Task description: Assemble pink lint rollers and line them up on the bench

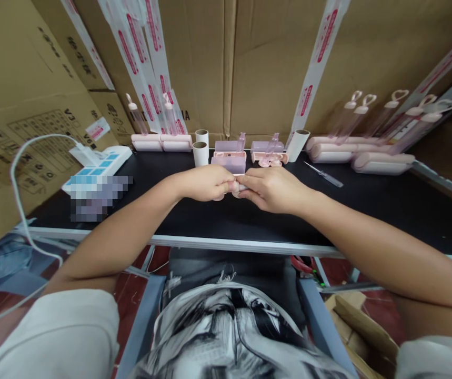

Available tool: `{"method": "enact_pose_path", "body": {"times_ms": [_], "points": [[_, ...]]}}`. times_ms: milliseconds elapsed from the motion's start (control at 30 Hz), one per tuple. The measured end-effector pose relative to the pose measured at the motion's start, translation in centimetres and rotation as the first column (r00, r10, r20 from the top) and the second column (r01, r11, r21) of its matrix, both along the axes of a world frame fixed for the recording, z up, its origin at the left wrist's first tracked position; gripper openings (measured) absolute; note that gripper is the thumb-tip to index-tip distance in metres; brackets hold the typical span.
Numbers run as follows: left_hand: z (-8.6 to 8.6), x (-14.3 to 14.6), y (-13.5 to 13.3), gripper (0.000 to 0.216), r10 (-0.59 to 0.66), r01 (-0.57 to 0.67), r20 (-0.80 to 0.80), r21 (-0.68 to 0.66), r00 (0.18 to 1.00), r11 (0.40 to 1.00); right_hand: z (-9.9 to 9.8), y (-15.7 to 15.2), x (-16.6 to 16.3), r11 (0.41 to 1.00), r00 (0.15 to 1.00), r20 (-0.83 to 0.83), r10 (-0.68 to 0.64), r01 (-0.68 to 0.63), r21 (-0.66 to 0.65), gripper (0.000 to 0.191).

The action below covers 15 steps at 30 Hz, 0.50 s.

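Note:
My left hand (206, 182) and my right hand (271, 188) meet over the middle of the black table (387, 205). Both are closed, pinching one small pink-and-white part (238, 187) between their fingertips; most of it is hidden by the fingers. Just behind the hands lie pink plastic roller parts (230, 157) and two short cardboard tubes (201, 152).
Pink lint-roller bodies with clear handles lie at the back left (161, 141) and back right (371, 155). A white power strip (98, 164) with a cable sits at the left. A thin metal tool (323, 175) lies right of the hands. Cardboard boxes wall the back.

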<state>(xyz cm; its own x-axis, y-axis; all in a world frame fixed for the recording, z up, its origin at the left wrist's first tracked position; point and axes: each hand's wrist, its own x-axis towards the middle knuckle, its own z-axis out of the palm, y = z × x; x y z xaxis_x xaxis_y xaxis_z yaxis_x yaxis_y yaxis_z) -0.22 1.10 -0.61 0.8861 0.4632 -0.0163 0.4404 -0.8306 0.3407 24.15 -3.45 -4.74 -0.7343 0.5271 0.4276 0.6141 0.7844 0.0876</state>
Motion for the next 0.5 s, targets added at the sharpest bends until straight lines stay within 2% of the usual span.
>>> {"method": "enact_pose_path", "body": {"times_ms": [100, 167, 200, 267, 333, 400, 433, 500], "points": [[0.1, 0.4, -0.6, 0.036, -0.003, 0.013, -0.077, 0.123, 0.997, 0.992, -0.3, 0.6, -0.1, 0.977, 0.992, -0.102, 0.079, -0.098, -0.187, 0.028], [-0.2, 0.7, -0.8, 0.033, 0.030, -0.002, -0.124, 0.224, 0.992, 0.975, -0.5, 1.3, 0.1, 0.923, 0.973, -0.208, 0.099, -0.168, -0.346, 0.029], [-0.4, 0.9, -0.9, 0.031, 0.050, -0.005, -0.151, 0.283, 0.987, 0.959, -0.5, 1.6, 0.3, 0.875, 0.966, -0.245, 0.085, -0.190, -0.446, 0.032], [-0.8, 1.2, -1.1, 0.024, 0.075, 0.013, -0.204, 0.399, 0.976, 0.917, -0.4, 2.2, 0.7, 0.715, 0.961, -0.277, 0.014, -0.204, -0.668, 0.041], [-1.2, 1.4, -1.2, 0.019, 0.077, 0.045, -0.222, 0.498, 0.972, 0.866, -0.2, 2.6, 1.2, 0.501, 0.948, -0.305, -0.087, -0.223, -0.836, 0.051], [-1.4, 1.5, -1.3, 0.017, 0.063, 0.057, -0.186, 0.577, 0.981, 0.815, 0.1, 2.6, 1.5, 0.311, 0.915, -0.356, -0.190, -0.288, -0.906, 0.057], [-1.4, 1.5, -1.3, 0.018, 0.054, 0.054, -0.159, 0.606, 0.986, 0.794, 0.2, 2.6, 1.6, 0.239, 0.894, -0.382, -0.233, -0.328, -0.914, 0.059], [-1.3, 1.4, -1.3, 0.018, 0.033, 0.040, -0.102, 0.636, 0.994, 0.771, 0.5, 2.5, 1.8, 0.143, 0.868, -0.408, -0.281, -0.383, -0.913, 0.059]]}}
